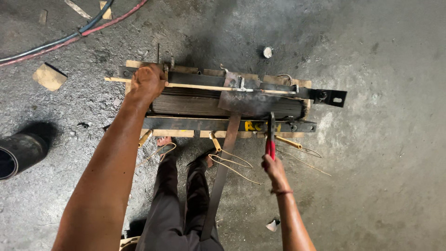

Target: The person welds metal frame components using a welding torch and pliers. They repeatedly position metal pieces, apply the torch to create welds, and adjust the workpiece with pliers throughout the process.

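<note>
Looking down from the head camera, much is cut off or hidden: the black rubber pipe end [18, 153] runs off the left edge, the red and black cables [69, 37] leave the top left corner, and the person's dark trousers [179, 204] cover most of both feet.

The left hand [147, 83] presses flat, fingers curled over the far edge, onto the stacked block of thin grey steel plates [204, 104], which lies on the concrete floor [381, 186] between two dark steel clamping bars [209, 123] (one near, one far). Whether those fingers grip anything beneath cannot be told.

The right hand [273, 169] is closed around the red handle of a dark-headed hammer [271, 135], its head resting at the near bar.

A long flat dark metal strip [220, 176] leans from the block down between the legs. Three pale wire loops with yellowish sleeves [232, 160] trail from the block's near side, though their ends tangle and are hard to separate. A tan cardboard scrap [49, 76] lies to the left.
</note>
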